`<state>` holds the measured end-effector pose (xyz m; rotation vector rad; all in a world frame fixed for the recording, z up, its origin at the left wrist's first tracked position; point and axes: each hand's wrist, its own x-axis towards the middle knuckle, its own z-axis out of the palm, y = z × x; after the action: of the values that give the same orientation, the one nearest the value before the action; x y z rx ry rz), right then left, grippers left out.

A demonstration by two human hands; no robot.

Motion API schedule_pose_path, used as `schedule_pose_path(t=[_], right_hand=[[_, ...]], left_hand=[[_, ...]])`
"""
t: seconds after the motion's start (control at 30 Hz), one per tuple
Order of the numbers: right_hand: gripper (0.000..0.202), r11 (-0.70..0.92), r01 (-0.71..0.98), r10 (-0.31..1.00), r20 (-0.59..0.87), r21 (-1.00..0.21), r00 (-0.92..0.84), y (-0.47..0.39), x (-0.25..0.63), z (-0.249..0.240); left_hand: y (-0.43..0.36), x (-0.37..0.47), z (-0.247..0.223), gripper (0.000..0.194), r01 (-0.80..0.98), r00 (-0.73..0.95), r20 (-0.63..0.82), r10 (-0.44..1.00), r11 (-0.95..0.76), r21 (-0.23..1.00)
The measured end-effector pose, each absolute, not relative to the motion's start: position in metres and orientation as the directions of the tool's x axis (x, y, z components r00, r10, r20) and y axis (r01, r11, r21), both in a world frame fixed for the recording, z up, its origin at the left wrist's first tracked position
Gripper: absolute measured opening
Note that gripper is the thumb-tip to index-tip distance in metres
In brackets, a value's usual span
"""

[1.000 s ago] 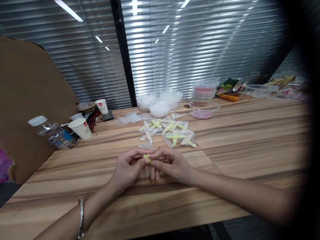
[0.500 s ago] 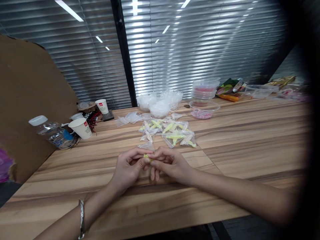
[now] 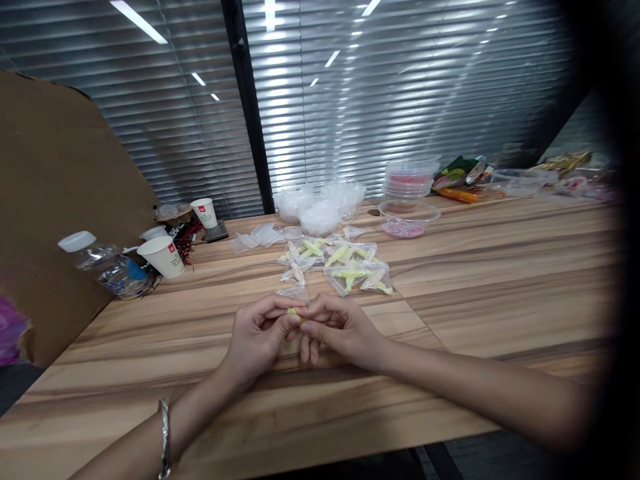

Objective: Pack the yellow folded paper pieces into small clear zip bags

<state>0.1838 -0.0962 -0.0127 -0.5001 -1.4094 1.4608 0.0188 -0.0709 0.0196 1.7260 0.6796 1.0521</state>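
Note:
Near the table's front, my left hand (image 3: 260, 333) and my right hand (image 3: 341, 328) meet fingertip to fingertip. Between them they pinch a small yellow-green piece (image 3: 292, 311), mostly covered by the fingers, so its kind does not show. Both hands are closed on it, thumbs facing each other. Just beyond the fingertips lies a clear plastic bag (image 3: 294, 292). Behind it are several small clear bags (image 3: 351, 274) with yellow-green and pale pieces inside.
Bowls of white fluffy material (image 3: 320, 215) stand at the back. Right of them are a clear tub with pink bits (image 3: 404, 229) and stacked tubs (image 3: 411, 177). At left are a plastic bottle (image 3: 107, 267), a paper cup (image 3: 163, 256) and a cardboard panel (image 3: 60, 173).

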Motion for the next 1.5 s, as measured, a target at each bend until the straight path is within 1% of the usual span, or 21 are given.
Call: schedule_pose_path(t=[0.27,0.77,1.03,1.13,1.27,1.37,1.5], right_hand=[[0.018,0.188,-0.369,0.864,0.332,-0.910,-0.378,-0.096,0.183,-0.011],[0.016,0.195,-0.391,0.866,0.346,-0.899,-0.362,-0.098,0.180,-0.010],[0.021,0.157,-0.390,0.891,0.301,-0.908,-0.341,-0.095,0.184,0.000],[0.025,0.148,-0.396,0.904,0.286,-0.906,-0.317,-0.095,0.185,0.001],[0.023,0.164,-0.410,0.911,0.298,-0.897,-0.287,-0.095,0.185,0.001],[0.021,0.163,-0.410,0.911,0.296,-0.897,-0.287,-0.095,0.185,0.001],[0.020,0.124,-0.415,0.912,0.268,-0.901,-0.311,-0.095,0.185,0.002]], left_hand=[[-0.067,0.019,0.016,0.018,-0.030,0.472,0.322,0.820,-0.350,0.936],[-0.072,0.021,0.021,0.017,-0.018,0.437,0.348,0.829,-0.379,0.925],[-0.067,0.027,0.013,0.025,-0.107,0.423,0.232,0.876,-0.206,0.973],[-0.066,0.031,0.010,0.028,-0.198,0.426,0.198,0.883,-0.122,0.973],[-0.066,0.034,0.010,0.031,-0.342,0.455,0.154,0.877,0.012,0.940],[-0.066,0.034,0.012,0.028,-0.367,0.472,0.135,0.871,0.055,0.928],[-0.066,0.034,0.013,0.022,-0.351,0.466,0.121,0.877,0.058,0.935]])
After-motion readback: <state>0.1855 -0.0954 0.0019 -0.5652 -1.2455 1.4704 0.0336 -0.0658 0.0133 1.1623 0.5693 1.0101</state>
